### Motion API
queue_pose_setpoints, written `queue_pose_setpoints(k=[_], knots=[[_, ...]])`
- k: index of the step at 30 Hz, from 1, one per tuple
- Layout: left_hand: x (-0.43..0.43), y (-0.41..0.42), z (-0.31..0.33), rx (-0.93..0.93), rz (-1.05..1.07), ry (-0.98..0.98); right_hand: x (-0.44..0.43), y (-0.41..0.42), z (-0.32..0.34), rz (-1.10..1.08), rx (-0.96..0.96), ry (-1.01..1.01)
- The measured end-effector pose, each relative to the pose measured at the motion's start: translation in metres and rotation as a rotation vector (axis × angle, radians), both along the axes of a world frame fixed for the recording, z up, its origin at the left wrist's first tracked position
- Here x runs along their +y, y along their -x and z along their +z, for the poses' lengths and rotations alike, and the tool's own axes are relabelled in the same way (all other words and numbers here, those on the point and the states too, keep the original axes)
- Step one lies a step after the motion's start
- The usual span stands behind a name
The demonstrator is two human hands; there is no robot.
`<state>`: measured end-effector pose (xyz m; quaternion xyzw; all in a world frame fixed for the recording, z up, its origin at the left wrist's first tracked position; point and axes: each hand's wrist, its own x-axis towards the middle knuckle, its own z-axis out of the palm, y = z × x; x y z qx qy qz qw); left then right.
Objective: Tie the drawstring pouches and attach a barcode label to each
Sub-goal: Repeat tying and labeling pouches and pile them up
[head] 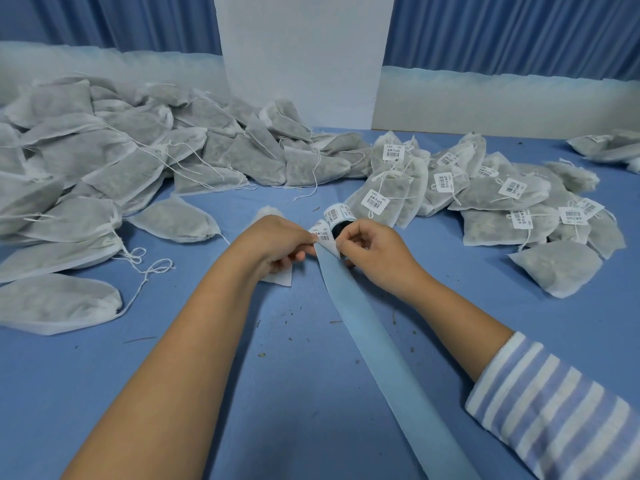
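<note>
The blue table [294, 375] is carrying everything. At far left a big heap of unlabelled pouches [114, 161] is lying, strings loose, no tags on them. At far right a smaller group of labelled pouches [485, 192] is lying, each w/ a white barcode tag near its string. Between the forearms the backing strip [381, 341] is running from near right up to the hands, w/ no stickers on this part. Just beyond the hands the label roll [341, 216] is sitting on the table.

The current pouch [278, 277] is lying under the L hand [277, 242] and is mostly hidden. Only a white corner and a bit of the far end are showing, so I cannot tell if its string is tied.

The L hand is pinching the edge of one barcode label [323, 237] w/ thumb & fingertips. The R hand [372, 249] is gripping the backing strip right beside it, fingers curled. The label is curling up off the strip.

Step in hand, as I am judging: peeling a label for this pouch, i.e. the attaching part. The next move is prob. asking to pull the label fully free w/o letting it stick to itself, then to bring it to the pouch's string end and press it closed there.
</note>
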<state>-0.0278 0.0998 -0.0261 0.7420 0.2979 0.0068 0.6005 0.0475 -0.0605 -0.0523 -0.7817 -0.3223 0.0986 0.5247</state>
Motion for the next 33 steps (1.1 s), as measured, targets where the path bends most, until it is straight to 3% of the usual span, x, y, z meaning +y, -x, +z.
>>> queue_pose_setpoints(k=[12, 18, 20, 22, 24, 28, 33], knots=[[0.006, 0.000, 0.002, -0.008, 0.003, 0.110, -0.005, -0.001, 0.001, 0.027, -0.123, -0.042], [0.005, 0.002, 0.004, 0.003, 0.030, 0.098, -0.007, -0.003, 0.005, 0.154, 0.124, 0.052], [0.003, 0.005, 0.004, 0.037, 0.024, -0.095, -0.007, -0.005, 0.003, 0.137, 0.148, 0.040], [0.005, 0.007, 0.001, 0.038, 0.033, -0.448, -0.007, -0.007, 0.000, 0.121, 0.150, 0.035], [0.007, 0.008, -0.001, -0.099, 0.074, -0.663, -0.007, -0.009, -0.002, 0.115, 0.173, 0.022], [0.000, 0.012, 0.001, -0.363, -0.190, -0.747, -0.006, -0.010, -0.003, 0.121, 0.222, -0.043], [-0.002, 0.008, -0.007, -0.366, -0.322, -0.848, -0.006, -0.009, -0.003, 0.173, 0.219, -0.081]])
